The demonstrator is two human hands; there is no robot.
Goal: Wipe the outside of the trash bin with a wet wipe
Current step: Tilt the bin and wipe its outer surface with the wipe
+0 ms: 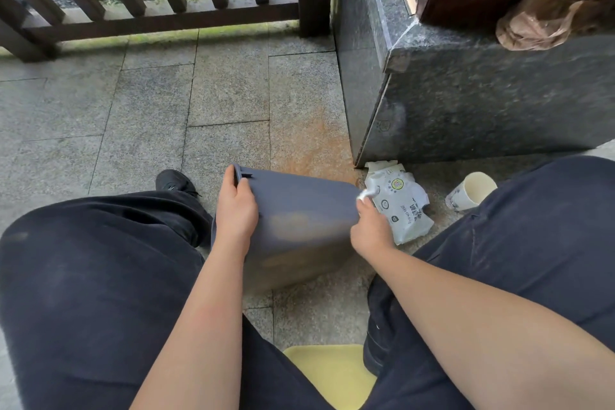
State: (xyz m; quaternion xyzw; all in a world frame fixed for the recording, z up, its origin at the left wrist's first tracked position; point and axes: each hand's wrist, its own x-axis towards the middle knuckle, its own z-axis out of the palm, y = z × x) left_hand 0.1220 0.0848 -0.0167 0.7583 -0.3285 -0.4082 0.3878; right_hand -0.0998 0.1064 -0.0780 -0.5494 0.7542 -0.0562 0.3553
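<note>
A grey-blue trash bin (pixel 299 220) lies tipped on its side on the stone floor between my legs. My left hand (pixel 237 206) holds it at its left end, thumb hooked over the edge. My right hand (pixel 371 230) is at the bin's right end and pinches a bunched white wet wipe (pixel 366 194) against that edge. The white wet-wipe pack (pixel 402 206) lies on the floor just right of the bin.
A paper cup (pixel 471 191) lies tipped over right of the pack. A dark granite block (pixel 466 103) rises behind them, a brown plastic bag (pixel 539 23) on top. A dark wooden railing (pixel 149 10) runs along the back. A yellow cushion (pixel 329 373) lies under me.
</note>
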